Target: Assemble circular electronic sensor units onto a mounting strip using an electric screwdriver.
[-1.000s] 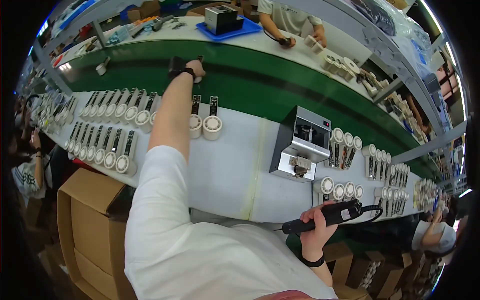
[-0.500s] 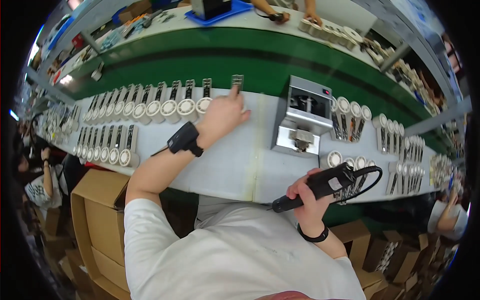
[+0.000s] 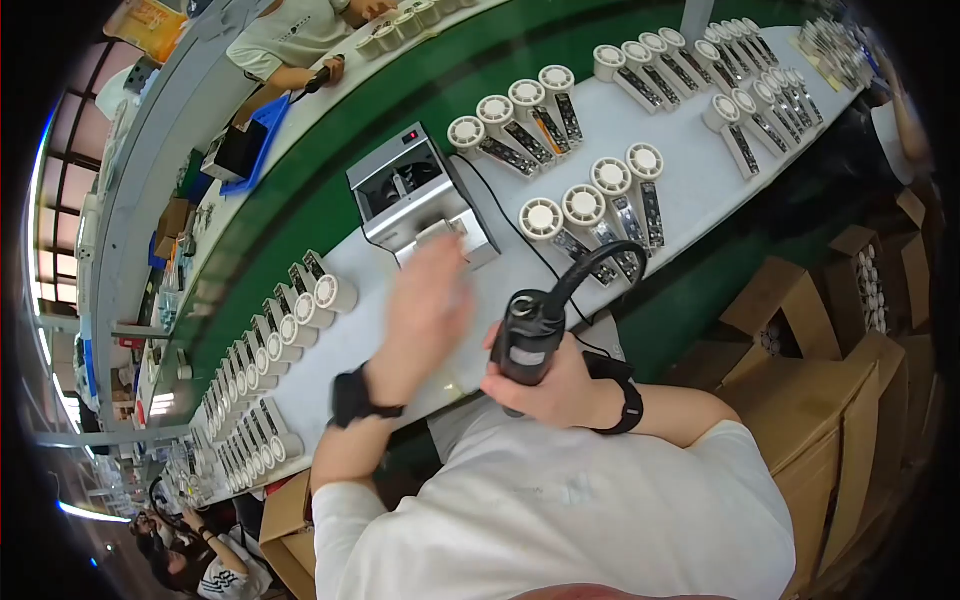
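Observation:
My right hand [image 3: 545, 385] is wrapped round a black corded electric screwdriver [image 3: 528, 345], held over the near edge of the table. My left hand [image 3: 430, 300] is smeared by motion in front of a silver box-shaped screw feeder [image 3: 405, 185] and partly covers its front. Its fingers are too blurred to read. Left of it, white handheld-fan housings [image 3: 335, 292] with round grilles and exposed circuit boards stand in two rows. To the right, similar fan housings [image 3: 583, 205] lie in groups, the closest just beyond the screwdriver's cable.
A thin black cable [image 3: 510, 215] runs from the feeder across the white tabletop [image 3: 690, 200]. Cardboard boxes [image 3: 800, 400] stand at my right, with another box [image 3: 290, 530] at lower left. Across the green divider, a person [image 3: 300, 50] works beside a blue tray [image 3: 255, 145].
My view has turned to the right. My left hand has left the fan housing at the row's end and come over to the screw feeder. My right hand still holds the screwdriver, now tilted differently.

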The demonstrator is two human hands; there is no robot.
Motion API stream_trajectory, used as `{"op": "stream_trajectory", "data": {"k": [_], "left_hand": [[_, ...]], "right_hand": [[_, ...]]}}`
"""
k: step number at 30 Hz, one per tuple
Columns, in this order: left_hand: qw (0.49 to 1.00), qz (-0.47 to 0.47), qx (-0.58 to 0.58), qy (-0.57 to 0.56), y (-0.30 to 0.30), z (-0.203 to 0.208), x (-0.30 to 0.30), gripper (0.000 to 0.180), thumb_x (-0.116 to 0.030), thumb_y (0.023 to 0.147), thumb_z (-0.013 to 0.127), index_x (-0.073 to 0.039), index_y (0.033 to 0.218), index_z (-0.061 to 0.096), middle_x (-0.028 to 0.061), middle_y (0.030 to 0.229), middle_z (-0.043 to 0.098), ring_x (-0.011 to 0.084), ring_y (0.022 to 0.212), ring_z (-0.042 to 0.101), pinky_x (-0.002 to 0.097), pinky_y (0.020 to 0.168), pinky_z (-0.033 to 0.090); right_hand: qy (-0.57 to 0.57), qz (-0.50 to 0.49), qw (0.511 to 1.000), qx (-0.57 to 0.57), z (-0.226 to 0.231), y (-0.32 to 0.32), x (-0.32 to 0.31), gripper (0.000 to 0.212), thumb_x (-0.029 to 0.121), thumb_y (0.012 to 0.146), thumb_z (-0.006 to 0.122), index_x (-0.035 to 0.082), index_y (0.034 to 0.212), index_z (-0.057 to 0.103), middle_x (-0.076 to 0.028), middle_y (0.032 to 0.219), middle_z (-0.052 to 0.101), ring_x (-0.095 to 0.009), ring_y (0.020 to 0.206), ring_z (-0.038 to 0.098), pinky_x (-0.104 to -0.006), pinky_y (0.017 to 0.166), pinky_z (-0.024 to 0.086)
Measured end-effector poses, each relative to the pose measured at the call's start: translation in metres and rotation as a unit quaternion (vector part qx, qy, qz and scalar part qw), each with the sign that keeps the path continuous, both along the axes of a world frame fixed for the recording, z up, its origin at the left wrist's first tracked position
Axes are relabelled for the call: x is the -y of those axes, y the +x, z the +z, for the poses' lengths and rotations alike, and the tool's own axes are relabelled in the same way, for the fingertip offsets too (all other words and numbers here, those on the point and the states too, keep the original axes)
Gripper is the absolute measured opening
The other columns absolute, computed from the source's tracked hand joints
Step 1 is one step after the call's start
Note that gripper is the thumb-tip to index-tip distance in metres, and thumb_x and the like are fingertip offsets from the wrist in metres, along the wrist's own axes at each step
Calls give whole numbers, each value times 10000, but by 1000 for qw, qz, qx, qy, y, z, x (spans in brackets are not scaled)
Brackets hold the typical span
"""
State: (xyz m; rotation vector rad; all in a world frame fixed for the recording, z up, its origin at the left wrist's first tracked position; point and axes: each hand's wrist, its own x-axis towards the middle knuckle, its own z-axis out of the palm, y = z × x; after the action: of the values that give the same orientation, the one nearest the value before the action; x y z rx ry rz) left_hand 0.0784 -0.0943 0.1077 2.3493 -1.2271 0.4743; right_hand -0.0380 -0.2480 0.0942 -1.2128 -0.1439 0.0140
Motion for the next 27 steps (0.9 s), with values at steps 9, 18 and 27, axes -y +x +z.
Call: {"op": "stream_trajectory", "data": {"k": [9,18,27], "left_hand": [[996,-13,-51,73,14,-43,80,520,59,683,539,48,1193,439,227,1094,464,373,973,524,426,870,444],[940,139,-299,-91,-71,-23,-52,587,-56,659,728,-8,1185,471,185,1134,446,357,996,538,389,817,482],[898,323,-238,-181,-82,-65,-115,554,-92,680,732,-36,1185,508,166,1149,454,339,993,536,379,868,461]], "right_hand": [[39,53,998,16,14,-32,10,362,-15,775,631,15,1076,432,-67,702,551,-120,616,534,-263,577,454],[49,-25,991,125,67,16,22,355,126,827,625,52,1096,405,-28,633,442,-141,516,451,-283,484,408],[-88,-157,960,215,39,137,-50,277,9,835,572,-1,1070,427,-69,701,522,-169,551,494,-346,572,469]]}}
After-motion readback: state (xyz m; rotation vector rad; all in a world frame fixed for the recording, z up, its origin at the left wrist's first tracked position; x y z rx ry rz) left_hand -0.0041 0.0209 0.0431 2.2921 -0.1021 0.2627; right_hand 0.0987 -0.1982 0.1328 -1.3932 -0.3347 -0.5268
